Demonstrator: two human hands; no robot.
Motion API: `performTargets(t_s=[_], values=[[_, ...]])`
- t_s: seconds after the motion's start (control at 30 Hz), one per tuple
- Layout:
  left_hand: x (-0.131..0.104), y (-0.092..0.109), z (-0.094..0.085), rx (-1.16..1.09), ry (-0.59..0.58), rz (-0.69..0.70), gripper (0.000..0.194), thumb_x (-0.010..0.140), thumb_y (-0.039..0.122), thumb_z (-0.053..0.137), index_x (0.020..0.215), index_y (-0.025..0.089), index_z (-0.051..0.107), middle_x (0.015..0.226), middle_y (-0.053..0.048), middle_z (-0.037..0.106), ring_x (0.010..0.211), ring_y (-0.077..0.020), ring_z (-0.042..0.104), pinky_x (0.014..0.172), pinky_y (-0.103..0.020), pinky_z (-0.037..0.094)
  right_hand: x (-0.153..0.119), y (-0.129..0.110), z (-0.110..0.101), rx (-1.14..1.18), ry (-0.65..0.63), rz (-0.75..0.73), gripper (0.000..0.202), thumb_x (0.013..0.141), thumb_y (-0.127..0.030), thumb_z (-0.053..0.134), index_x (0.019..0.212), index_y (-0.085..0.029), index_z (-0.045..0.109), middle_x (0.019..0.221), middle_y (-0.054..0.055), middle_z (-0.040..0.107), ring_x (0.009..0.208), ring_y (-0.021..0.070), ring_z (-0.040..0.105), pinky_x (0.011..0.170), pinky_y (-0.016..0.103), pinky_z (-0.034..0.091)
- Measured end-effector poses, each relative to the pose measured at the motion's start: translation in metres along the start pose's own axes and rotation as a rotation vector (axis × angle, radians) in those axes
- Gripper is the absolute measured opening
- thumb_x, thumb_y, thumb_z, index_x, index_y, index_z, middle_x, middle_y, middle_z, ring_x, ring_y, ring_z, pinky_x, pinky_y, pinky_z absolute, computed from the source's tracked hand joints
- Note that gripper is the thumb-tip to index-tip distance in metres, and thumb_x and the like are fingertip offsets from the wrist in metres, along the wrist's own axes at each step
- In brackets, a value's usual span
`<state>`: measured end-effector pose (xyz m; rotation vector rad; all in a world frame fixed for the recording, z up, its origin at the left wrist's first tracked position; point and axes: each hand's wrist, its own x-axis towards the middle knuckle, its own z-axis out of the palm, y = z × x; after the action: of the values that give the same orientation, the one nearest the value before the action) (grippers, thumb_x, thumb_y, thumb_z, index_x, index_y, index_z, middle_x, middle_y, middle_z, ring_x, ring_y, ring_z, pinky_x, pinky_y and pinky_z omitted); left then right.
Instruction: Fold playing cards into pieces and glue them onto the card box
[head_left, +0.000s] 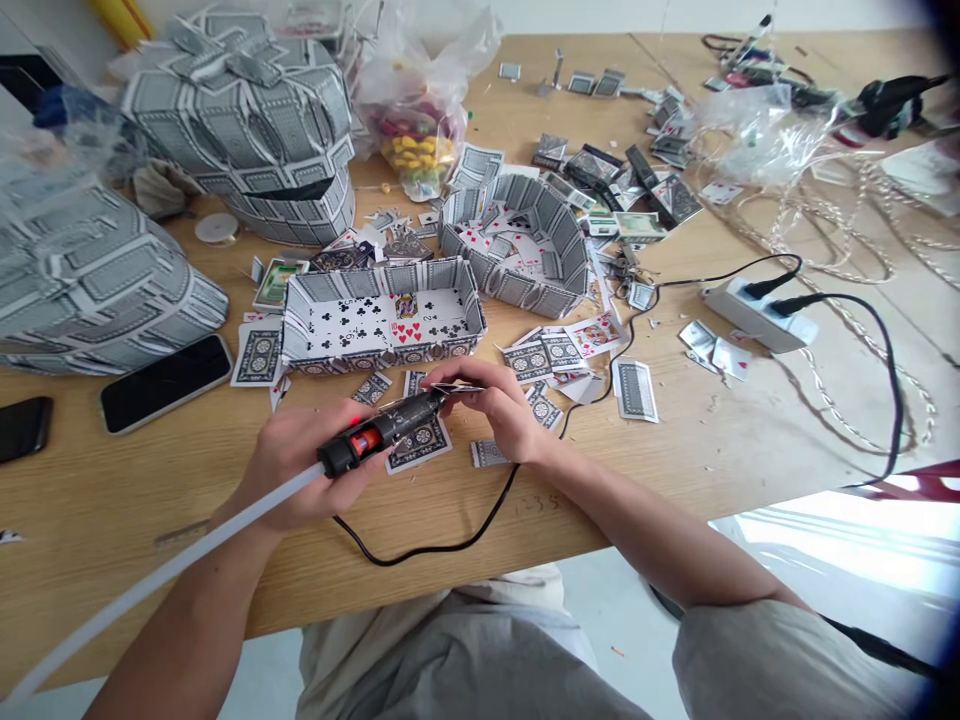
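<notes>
My left hand is wrapped round a black hot glue gun, with a long white glue stick trailing out of its back end. In my right hand a small playing card piece is pinched, and the gun's nozzle meets it or lies very close. Below the gun, patterned playing cards lie on the table. Just beyond my hands stands a rectangular box made of playing cards, its inner floor showing card faces. Behind it on the right is a rounded card box.
Two large card-built structures fill the left, near a phone. A white power strip with black cords sits at right, beside twisted rope. A plastic bag, card packs and scraps cover the back.
</notes>
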<state>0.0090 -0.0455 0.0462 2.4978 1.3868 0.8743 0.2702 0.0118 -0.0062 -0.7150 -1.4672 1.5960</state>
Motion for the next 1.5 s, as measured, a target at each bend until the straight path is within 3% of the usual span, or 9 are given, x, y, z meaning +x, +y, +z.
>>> performTargets(t_s=[0.37, 0.8, 1.17, 1.3, 1.5], values=[[0.006, 0.003, -0.001, 0.032, 0.011, 0.046, 0.014, 0.1, 0.036, 0.069, 0.095, 0.024, 0.065, 0.07, 0.005, 0.072, 0.054, -0.0116, 0.06, 0.056, -0.025, 0.043, 0.001, 0.002, 0.0, -0.051, -0.012, 0.009, 0.03, 0.094, -0.028, 0.056, 0.114, -0.019, 0.076, 0.11, 0.006, 0.075, 0.091, 0.0227, 0.068, 0.081, 0.035, 0.056], [0.009, 0.005, -0.004, 0.025, 0.014, 0.051, 0.025, 0.099, 0.031, 0.071, 0.081, 0.024, 0.056, 0.058, 0.007, 0.056, 0.048, -0.0119, 0.05, 0.051, -0.027, 0.036, 0.0, 0.002, -0.001, -0.082, -0.009, 0.01, 0.03, 0.093, -0.03, 0.057, 0.115, -0.019, 0.075, 0.113, 0.008, 0.076, 0.096, 0.0242, 0.067, 0.083, 0.036, 0.056], [0.004, -0.001, -0.007, -0.013, 0.018, -0.045, 0.011, 0.095, 0.032, 0.075, 0.096, 0.024, 0.067, 0.071, 0.006, 0.071, 0.054, -0.0125, 0.062, 0.056, -0.027, 0.045, 0.001, -0.001, 0.0, -0.024, -0.027, -0.038, 0.032, 0.098, -0.038, 0.06, 0.119, -0.018, 0.073, 0.108, 0.008, 0.073, 0.091, 0.0218, 0.067, 0.077, 0.034, 0.058], [0.004, -0.001, -0.006, 0.03, 0.034, -0.026, 0.011, 0.096, 0.032, 0.074, 0.098, 0.024, 0.067, 0.071, 0.005, 0.072, 0.057, -0.0132, 0.065, 0.057, -0.026, 0.046, 0.001, -0.003, 0.002, -0.003, -0.022, -0.022, 0.033, 0.094, -0.033, 0.061, 0.121, -0.018, 0.071, 0.108, 0.008, 0.073, 0.096, 0.0231, 0.067, 0.077, 0.035, 0.06], [0.0, -0.004, 0.002, 0.11, 0.096, 0.053, 0.019, 0.094, 0.032, 0.077, 0.109, 0.026, 0.067, 0.076, 0.002, 0.076, 0.059, -0.0166, 0.069, 0.06, -0.03, 0.049, 0.008, -0.001, 0.008, 0.177, 0.11, 0.083, 0.021, 0.09, -0.029, 0.063, 0.11, -0.022, 0.062, 0.099, 0.004, 0.07, 0.09, 0.0214, 0.068, 0.069, 0.033, 0.064]])
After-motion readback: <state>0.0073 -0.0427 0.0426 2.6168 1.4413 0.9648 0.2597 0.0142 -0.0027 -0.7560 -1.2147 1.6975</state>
